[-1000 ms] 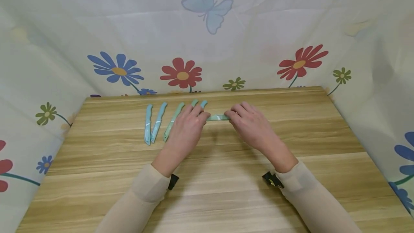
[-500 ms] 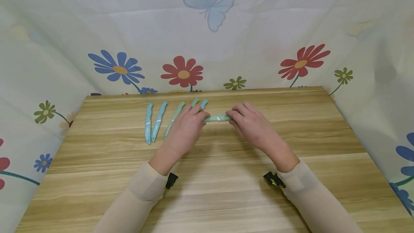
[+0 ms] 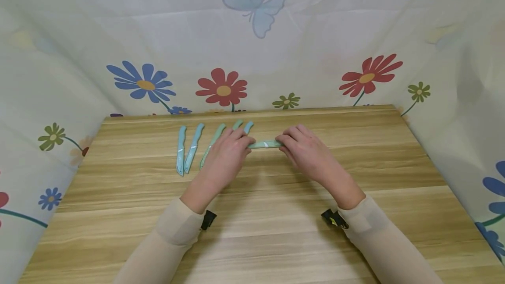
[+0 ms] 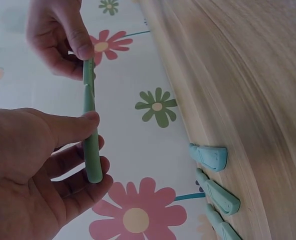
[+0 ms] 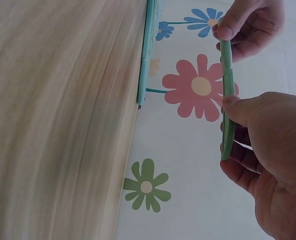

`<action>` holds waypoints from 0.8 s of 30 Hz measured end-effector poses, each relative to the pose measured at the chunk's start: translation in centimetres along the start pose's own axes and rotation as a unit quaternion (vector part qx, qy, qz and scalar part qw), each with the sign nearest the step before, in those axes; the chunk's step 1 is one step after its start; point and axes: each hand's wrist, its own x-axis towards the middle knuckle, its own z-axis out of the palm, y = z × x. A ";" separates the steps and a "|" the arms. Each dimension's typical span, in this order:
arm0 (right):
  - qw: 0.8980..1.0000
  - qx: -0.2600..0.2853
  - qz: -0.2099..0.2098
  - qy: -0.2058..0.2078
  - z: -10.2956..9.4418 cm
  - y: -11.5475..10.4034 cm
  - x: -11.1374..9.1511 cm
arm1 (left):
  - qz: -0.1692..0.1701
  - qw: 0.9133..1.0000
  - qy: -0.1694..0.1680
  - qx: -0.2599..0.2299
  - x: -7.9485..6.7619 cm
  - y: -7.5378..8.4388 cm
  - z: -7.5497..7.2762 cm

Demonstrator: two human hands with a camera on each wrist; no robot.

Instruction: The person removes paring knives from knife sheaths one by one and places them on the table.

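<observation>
Head view: you are pinching a green knife (image 3: pixel 265 144) between your hands, left hand (image 3: pixel 226 154) gripping its handle (image 4: pixel 91 142), right hand (image 3: pixel 309 154) its sheath (image 5: pixel 228 127), other knives (image 3: pixel 180 154) lying beside your left, with even, in-line pressure probably best preventing twist.

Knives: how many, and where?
6: the held green knife, between left hand and right hand; on the table, from left, first blue, second blue, first green, second green, third blue, last three partly behind the left hand. More may be hidden.
</observation>
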 end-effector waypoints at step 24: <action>1.000 0.011 0.010 -0.014 -0.2 -0.1 0.2 | 0.005 1.000 -0.004 0.001 0.0 -0.1 -0.1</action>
